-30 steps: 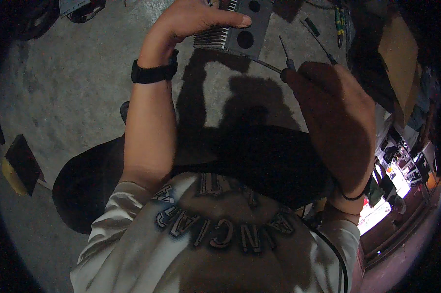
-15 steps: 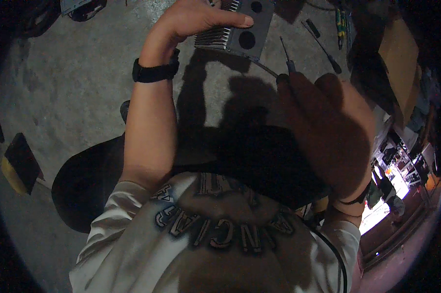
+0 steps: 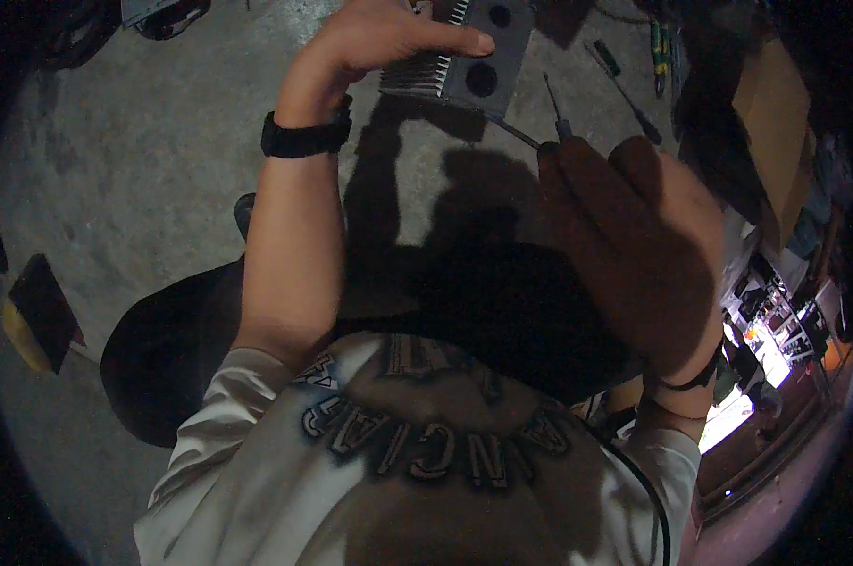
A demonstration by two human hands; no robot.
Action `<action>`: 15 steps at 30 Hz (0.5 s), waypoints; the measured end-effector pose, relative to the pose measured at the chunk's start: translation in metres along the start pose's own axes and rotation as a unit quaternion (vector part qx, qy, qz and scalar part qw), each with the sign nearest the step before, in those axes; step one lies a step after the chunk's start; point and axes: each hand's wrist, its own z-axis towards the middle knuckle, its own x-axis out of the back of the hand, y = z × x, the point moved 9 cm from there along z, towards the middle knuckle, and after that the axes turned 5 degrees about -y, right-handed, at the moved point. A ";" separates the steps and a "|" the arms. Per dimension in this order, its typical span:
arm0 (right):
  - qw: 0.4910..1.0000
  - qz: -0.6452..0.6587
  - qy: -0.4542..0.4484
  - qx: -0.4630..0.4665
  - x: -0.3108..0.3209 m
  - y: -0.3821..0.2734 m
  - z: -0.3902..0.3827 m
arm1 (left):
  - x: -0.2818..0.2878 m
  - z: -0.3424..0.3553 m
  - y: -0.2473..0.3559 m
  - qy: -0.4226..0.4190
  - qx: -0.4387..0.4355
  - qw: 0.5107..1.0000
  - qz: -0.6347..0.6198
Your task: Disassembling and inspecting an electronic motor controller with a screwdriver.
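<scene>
Tool work appears in hand: your left fingers [image 3: 455, 39] clasp the finned block [image 3: 510, 53], your right fingers [image 3: 582, 179] hold a screwdriver [image 3: 516, 133] at its near edge; steady bracing seems called for next.

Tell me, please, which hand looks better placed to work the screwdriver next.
Probably the right hand: it holds the screwdriver, whose shaft points at the near edge of the finned block. The left hand seems occupied holding that block, its thumb across the flat face.
</scene>
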 end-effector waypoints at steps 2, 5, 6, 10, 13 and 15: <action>1.000 -0.008 -0.009 -0.002 -0.005 0.006 0.001 | 0.003 -0.004 -0.009 -0.004 -0.029 0.999 -0.019; 0.997 0.051 0.037 0.035 0.002 0.011 0.002 | -0.001 -0.004 -0.006 -0.011 -0.072 0.996 -0.042; 0.999 0.044 -0.006 0.003 -0.003 0.013 0.003 | -0.001 -0.005 -0.005 -0.007 -0.079 0.996 -0.046; 0.998 0.031 -0.050 -0.001 -0.012 0.006 0.002 | -0.017 0.016 -0.023 -0.048 -0.072 0.987 -0.137; 0.998 0.004 -0.063 0.016 -0.014 -0.007 0.009 | -0.012 0.016 -0.027 -0.036 -0.071 0.991 -0.109; 0.997 -0.008 -0.065 0.034 -0.011 -0.013 0.013 | -0.008 0.017 -0.029 -0.017 -0.063 0.996 -0.065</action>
